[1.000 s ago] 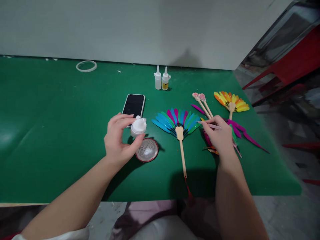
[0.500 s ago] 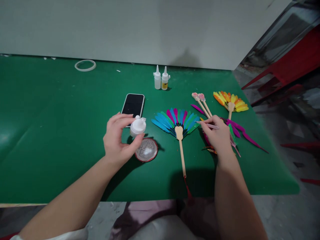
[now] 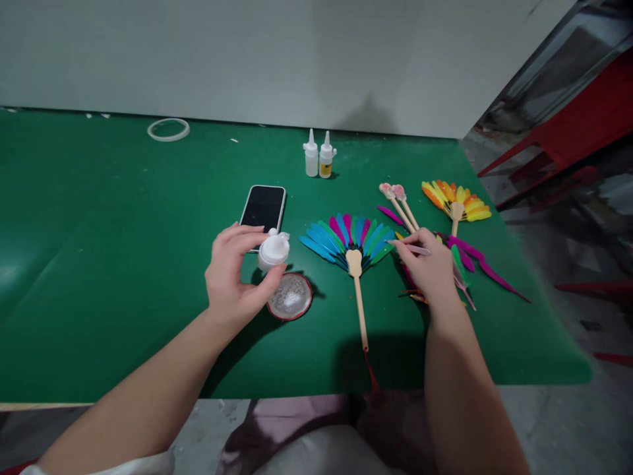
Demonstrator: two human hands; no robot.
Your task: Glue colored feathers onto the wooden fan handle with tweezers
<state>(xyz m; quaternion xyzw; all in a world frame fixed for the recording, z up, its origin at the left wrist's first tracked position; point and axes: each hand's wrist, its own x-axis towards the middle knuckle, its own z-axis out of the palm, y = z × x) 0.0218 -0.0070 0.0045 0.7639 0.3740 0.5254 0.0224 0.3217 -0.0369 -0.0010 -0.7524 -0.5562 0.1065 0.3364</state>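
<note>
Fan (image 3: 354, 262) lay between hands, near side. Left hand (image 3: 232, 264) gripped bottle (image 3: 273, 253); right hand (image 3: 431, 264) pinched stick (image 3: 418, 250), tip at fan's right feathers (image 3: 380, 250), contact unclear. Light touch, steady wrist seemed best.

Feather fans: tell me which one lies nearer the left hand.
The blue, green and magenta fan, between the left hand and the right hand; the yellow-orange fan lies farther right.

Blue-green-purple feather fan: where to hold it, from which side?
Probably the wooden handle, mid-length, pinched across its sides from the near side: it is slim, straight and points that way, while the feathers splay at the far end.
</note>
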